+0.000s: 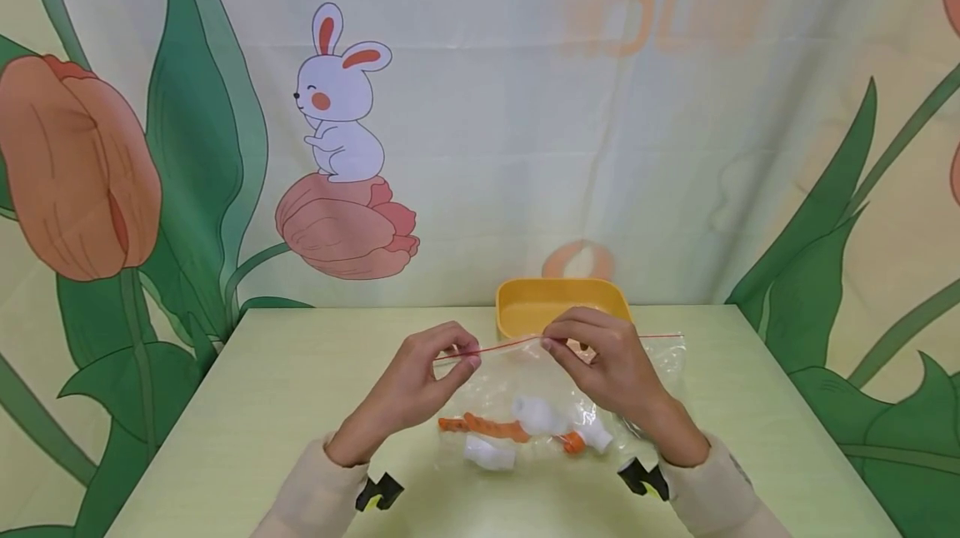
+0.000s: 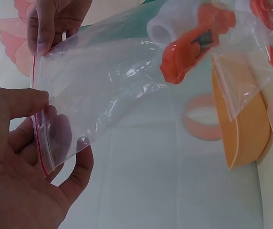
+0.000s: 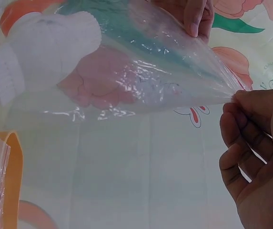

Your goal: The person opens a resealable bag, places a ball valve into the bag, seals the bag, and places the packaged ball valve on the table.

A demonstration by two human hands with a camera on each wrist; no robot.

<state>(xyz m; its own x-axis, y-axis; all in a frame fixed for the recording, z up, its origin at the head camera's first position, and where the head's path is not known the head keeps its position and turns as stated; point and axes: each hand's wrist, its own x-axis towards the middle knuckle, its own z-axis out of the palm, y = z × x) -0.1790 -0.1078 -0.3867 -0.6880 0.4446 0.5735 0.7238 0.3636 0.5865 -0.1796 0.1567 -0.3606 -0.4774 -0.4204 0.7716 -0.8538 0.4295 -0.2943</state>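
Observation:
A clear zip bag (image 1: 498,380) with a red seal line hangs between both hands above the table. My left hand (image 1: 423,380) pinches its top edge at the left end, while my right hand (image 1: 611,367) pinches the same edge further right. Low in the bag lie white plastic pieces (image 1: 538,415), a long orange piece (image 1: 495,427) and a small round orange piece (image 1: 573,442). In the right wrist view one white piece (image 3: 45,52) has a ridged collar. Whether the seal is closed along its length cannot be told.
A yellow tray (image 1: 562,292) stands at the table's back edge, behind the right hand. Against it, partly hidden by that hand, is a second clear bag (image 1: 670,363) with a red seal line. A printed curtain (image 1: 480,146) hangs behind the table (image 1: 300,388).

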